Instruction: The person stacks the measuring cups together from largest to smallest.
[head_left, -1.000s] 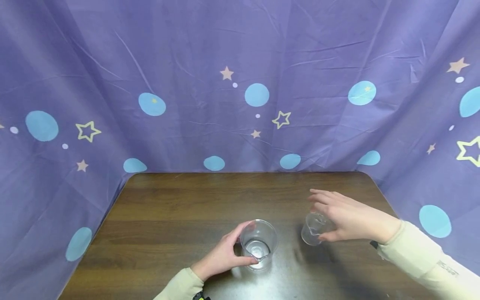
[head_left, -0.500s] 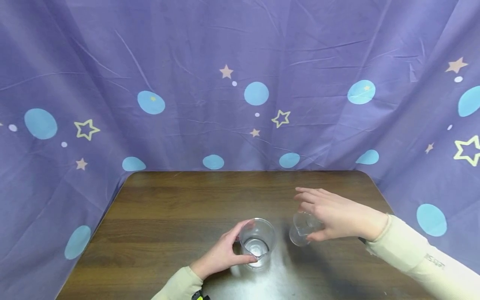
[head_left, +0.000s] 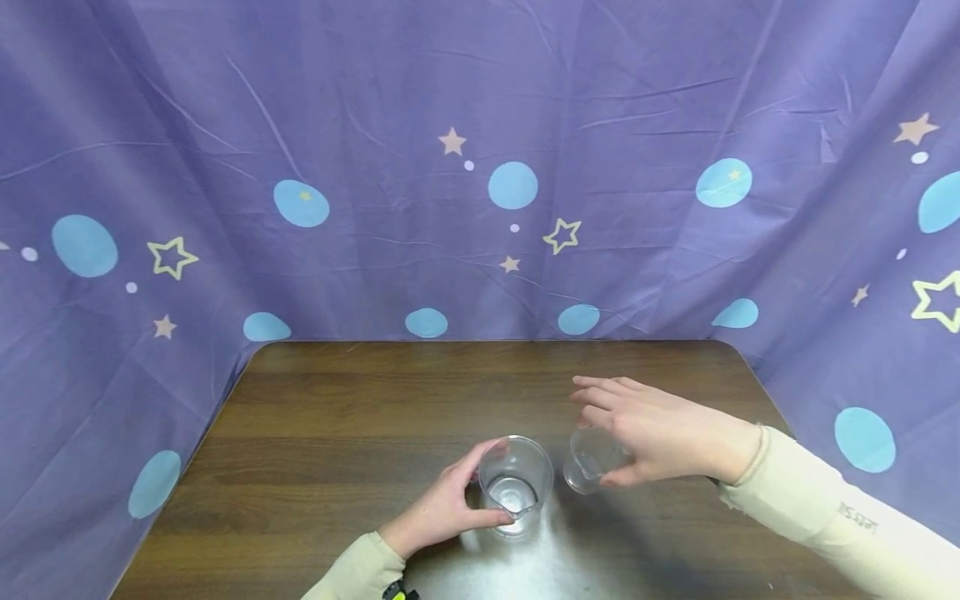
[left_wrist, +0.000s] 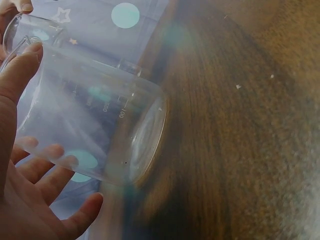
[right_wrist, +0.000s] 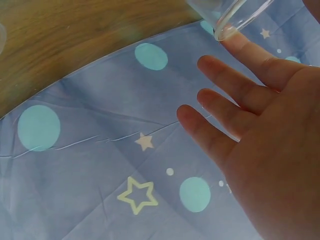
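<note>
A large clear beaker (head_left: 534, 479) with printed graduation marks stands on the brown table in the head view. My left hand (head_left: 450, 507) holds it from the left, the thumb on the near side by the spout and the fingers on the far side. Close to its right is a smaller clear beaker (head_left: 587, 468), with a gap between the two. My right hand (head_left: 652, 433) grips this one near its rim from above, between thumb and index finger. In the right wrist view the other fingers (right_wrist: 227, 80) extend past the small beaker's rim (right_wrist: 232, 15). Whether its base touches the table, I cannot tell.
The wood-grain table (head_left: 360, 417) has rounded far corners. A purple curtain (head_left: 375, 150) with stars and blue dots hangs along its back and both sides. Bright glare lies on the table in front of the large beaker.
My right hand has moved left with the small beaker, bringing it closer to the large one. The left hand and the large beaker have stayed in place.
</note>
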